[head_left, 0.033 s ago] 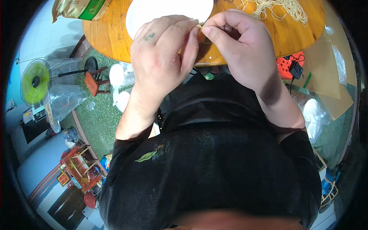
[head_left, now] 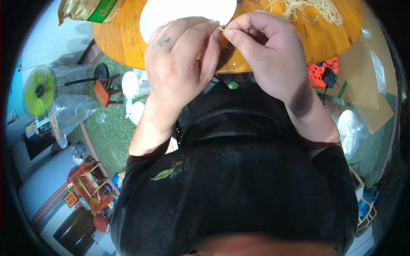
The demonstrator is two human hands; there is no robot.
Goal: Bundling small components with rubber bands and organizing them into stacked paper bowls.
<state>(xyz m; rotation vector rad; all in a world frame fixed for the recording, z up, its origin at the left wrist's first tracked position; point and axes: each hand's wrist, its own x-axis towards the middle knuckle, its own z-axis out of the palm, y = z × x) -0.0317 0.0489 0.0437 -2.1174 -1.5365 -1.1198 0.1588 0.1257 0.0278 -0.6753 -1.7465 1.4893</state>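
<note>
Above the near edge of the wooden table, both hands meet at a short piece of beige string (head_left: 221,28). My left hand (head_left: 181,59) pinches it between thumb and forefinger, the other fingers curled over. With thumb and bent forefinger, my right hand (head_left: 271,53) grips the same string from the other side. A thin loose strand hangs just below the fingertips. Whether the string is knotted there is too small to tell. Beyond my left hand lies a white plate (head_left: 160,15), partly covered by it. A tangled heap of beige string (head_left: 326,13) rests at the far right.
The round wooden table (head_left: 124,47) carries a gold and green bag (head_left: 92,9) at the far left. On the floor stand a green fan (head_left: 39,91), a small red-brown stool (head_left: 102,93) and a red plastic basket (head_left: 317,76) with a black adapter (head_left: 329,78).
</note>
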